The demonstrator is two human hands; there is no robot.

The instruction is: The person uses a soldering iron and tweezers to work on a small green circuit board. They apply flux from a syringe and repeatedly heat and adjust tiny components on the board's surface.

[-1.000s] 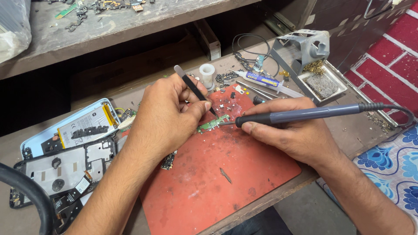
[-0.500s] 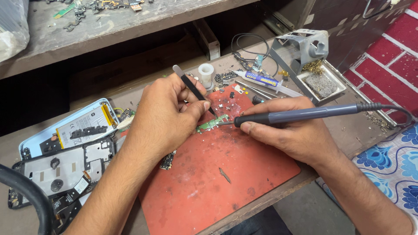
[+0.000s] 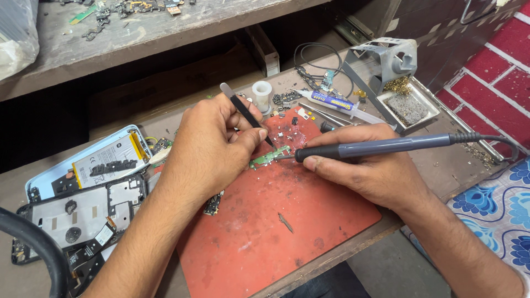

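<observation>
Head view: on the red mat [image 3: 265, 232] lies a small green board [image 3: 269, 157]. Left hand [image 3: 207, 149] pinches black tweezers [image 3: 247, 113], tip at the board. Right hand [image 3: 367, 168] grips a soldering iron [image 3: 375, 147]; its fingers sit just right of the board.

left hand [image 3: 212, 152] tilting the tweezers [image 3: 245, 113] slightly more upright — soldering iron [image 3: 381, 147] tip edging closer along the green board [image 3: 269, 157]

The left hand [image 3: 212, 152] hides part of the small green board [image 3: 269, 157].
</observation>
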